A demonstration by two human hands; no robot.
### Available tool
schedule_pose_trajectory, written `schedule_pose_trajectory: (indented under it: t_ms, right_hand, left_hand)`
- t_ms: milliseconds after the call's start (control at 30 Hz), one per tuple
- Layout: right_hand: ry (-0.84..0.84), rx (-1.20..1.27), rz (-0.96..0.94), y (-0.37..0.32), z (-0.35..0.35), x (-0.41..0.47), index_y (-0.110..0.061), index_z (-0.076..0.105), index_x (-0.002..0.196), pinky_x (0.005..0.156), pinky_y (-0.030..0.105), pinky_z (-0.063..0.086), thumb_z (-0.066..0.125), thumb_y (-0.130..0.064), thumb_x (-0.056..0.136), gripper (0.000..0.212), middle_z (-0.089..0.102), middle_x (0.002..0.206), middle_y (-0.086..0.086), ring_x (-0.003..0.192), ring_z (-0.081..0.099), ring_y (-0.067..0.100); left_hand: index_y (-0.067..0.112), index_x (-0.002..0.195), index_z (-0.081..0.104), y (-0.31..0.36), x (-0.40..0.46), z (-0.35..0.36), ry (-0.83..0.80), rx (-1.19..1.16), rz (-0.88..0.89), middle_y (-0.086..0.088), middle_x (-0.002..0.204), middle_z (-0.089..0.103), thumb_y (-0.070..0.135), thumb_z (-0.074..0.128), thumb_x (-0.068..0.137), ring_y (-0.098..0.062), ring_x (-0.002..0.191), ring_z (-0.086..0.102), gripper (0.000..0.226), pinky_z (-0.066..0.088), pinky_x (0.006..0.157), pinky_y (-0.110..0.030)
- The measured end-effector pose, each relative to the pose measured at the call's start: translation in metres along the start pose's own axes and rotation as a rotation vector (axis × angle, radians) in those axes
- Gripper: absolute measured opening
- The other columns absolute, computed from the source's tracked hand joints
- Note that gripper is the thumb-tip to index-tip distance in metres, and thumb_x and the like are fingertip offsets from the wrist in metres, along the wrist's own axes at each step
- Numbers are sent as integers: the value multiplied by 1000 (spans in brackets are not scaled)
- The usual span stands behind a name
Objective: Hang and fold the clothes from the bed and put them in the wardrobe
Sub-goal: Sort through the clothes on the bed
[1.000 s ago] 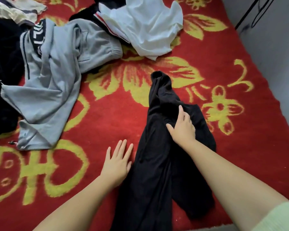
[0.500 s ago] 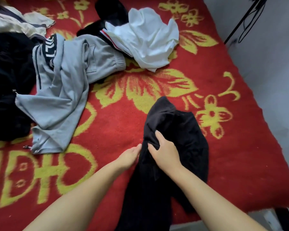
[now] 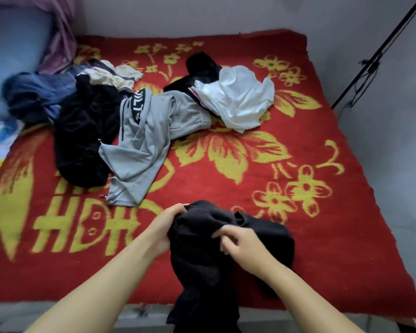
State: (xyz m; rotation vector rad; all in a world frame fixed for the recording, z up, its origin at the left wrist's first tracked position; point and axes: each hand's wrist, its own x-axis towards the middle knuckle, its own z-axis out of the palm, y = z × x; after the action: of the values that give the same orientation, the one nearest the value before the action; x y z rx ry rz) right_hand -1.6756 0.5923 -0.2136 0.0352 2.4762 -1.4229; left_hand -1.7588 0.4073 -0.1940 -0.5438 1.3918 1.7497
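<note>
Where 1 hand lay flat beside the cloth a second ago, both now bunch the black garment (image 3: 202, 248) at the near edge of the bed (image 3: 322, 236). Left hand (image 3: 165, 228) and right hand (image 3: 240, 241) each clamp a fistful, so it is probably being lifted for folding or hanging. Its long axis runs toward the person, tail hanging over the edge.

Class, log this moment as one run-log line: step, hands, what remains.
step: gathering black garment | hands: left hand, right hand both grip it | remaining: grey trousers, white shirt unfolded on bed
</note>
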Motion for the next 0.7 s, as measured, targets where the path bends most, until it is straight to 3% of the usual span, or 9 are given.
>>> schedule_pose_trajectory:
  t_ms: [67,133,200,233,300,433,500,567,700]
  right_hand:
    - [235,-43,36,2,-24,2,-25,65,91,76,27,47,51,4,83,33,63,82,-6,79,61,14]
    - [242,-184,69,0,-38,6,-26,59,114,88,29,46,54,-3,85,37,59,103,0,97,58,17]
    - [-84,-333,53,-7,-30,7,-28,38,142,103,28,34,60,-17,87,60,45,130,5,123,44,22]
    - [-257,-379,11,-15,-17,7,-30,30,147,109,29,26,62,-25,87,68,35,141,6,132,34,24]
    - [-495,-398,-143,-40,14,2,-25,38,144,112,28,23,60,-43,84,67,31,148,7,137,29,21]
    - [-593,-159,-278,-101,56,-5,-13,67,100,83,25,42,56,-11,89,16,65,100,-8,92,54,-2]
    - [-594,59,-259,-133,65,-2,-17,67,90,79,31,45,53,-9,93,16,68,85,-4,82,54,-6]
    - [-596,197,-258,-173,75,-1,-11,65,88,79,36,48,50,-22,96,20,66,85,10,82,57,2]
    - [-627,402,-310,-253,98,-20,-22,52,66,51,18,32,45,-18,99,34,40,61,-6,54,40,5]
  left_hand:
    - [14,61,59,9,-36,-4,-13,-12,22,-2,54,50,9,41,80,-14,46,48,27,35,45,-20]
    - [13,52,54,15,-76,-8,-30,-28,58,-1,51,46,9,46,75,-13,44,43,25,33,44,-21]
    - [5,61,54,13,-118,-13,-45,-58,94,-8,59,48,16,65,60,-17,50,47,15,36,48,-23]
    - [3,68,53,12,-139,-18,-40,-63,119,-11,64,49,18,75,45,-20,53,48,35,38,51,-25]
    - [1,63,57,9,-177,-28,-32,-113,198,-12,60,53,19,81,30,-21,51,53,45,43,51,-22]
    - [12,39,50,8,-253,-43,324,-326,423,-2,42,45,18,69,53,-14,39,47,24,39,43,-15]
    - [14,36,46,-2,-285,-70,528,-436,500,0,38,42,14,46,78,-13,37,46,41,37,42,-15]
    - [13,45,47,-18,-318,-97,641,-538,555,-1,43,44,14,43,79,-15,43,48,34,39,48,-20]
    - [16,39,53,-69,-380,-144,829,-548,572,0,42,48,15,42,84,-13,37,49,47,38,40,-13]
